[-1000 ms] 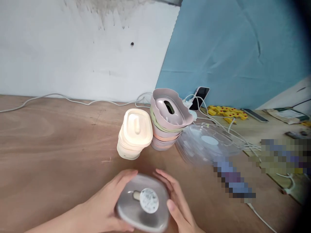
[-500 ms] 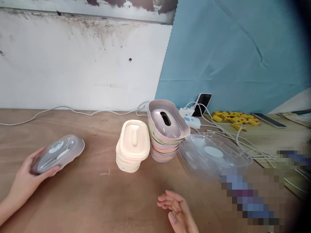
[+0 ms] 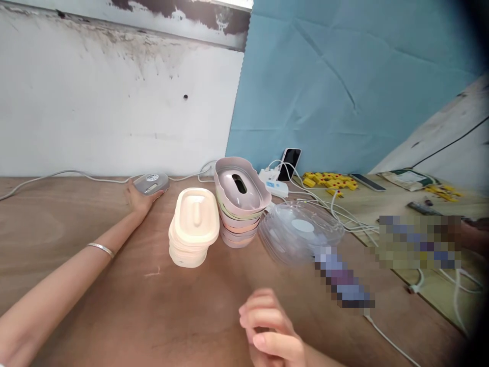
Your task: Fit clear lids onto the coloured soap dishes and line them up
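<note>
My left hand (image 3: 138, 200) reaches far across the wooden table (image 3: 95, 295) and grips a grey lidded container with a round label (image 3: 151, 183), which sits near the back wall. A bracelet shows on that forearm. My right hand (image 3: 272, 334) hovers low at the near edge, fingers curled loosely with nothing in them. Between the hands stand a stack of cream lids (image 3: 193, 224), a stack of pastel bowls (image 3: 239, 201) and a pile of clear plastic lids (image 3: 300, 229).
White cables run along the back wall and across the right side. A power strip (image 3: 273, 184), a leaning phone (image 3: 290, 163), yellow blocks (image 3: 328, 181) and another phone lie at the back right. Blue cloth hangs behind.
My left hand carried the grey container from the near middle out to the left, then far back toward the wall. My right hand let go and stayed near the front edge.
</note>
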Demonstrator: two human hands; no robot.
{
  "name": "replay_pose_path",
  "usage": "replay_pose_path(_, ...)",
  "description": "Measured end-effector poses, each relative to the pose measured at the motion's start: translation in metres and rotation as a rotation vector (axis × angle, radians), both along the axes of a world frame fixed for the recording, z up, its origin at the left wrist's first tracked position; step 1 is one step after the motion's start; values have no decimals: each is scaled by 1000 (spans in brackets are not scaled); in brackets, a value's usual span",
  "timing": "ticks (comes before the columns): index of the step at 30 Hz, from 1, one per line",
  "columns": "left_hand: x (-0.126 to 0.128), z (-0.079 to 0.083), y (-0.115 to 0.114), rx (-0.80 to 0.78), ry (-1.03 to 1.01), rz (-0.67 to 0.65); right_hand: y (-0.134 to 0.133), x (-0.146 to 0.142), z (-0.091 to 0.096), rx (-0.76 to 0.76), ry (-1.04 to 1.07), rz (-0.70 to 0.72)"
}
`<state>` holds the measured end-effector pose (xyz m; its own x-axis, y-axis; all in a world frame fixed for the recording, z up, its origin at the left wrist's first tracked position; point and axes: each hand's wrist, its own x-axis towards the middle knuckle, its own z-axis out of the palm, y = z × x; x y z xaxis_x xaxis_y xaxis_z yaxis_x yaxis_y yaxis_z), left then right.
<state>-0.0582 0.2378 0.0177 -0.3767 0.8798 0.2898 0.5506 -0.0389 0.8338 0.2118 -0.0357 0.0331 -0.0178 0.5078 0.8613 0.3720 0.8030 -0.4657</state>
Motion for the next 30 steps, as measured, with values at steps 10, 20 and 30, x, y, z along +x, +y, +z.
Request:
replay_pose_path(10, 56, 65, -144, 250, 295, -344, 76, 22, 89, 193, -572, -514)
replay_pose_path(20, 87, 76, -183, 494, 755, -618, 98, 23, 84, 58, -591, -486)
replay_pose_path(30, 39, 49, -246, 554, 594, -1036, 59, 38, 99, 121, -160, 30)
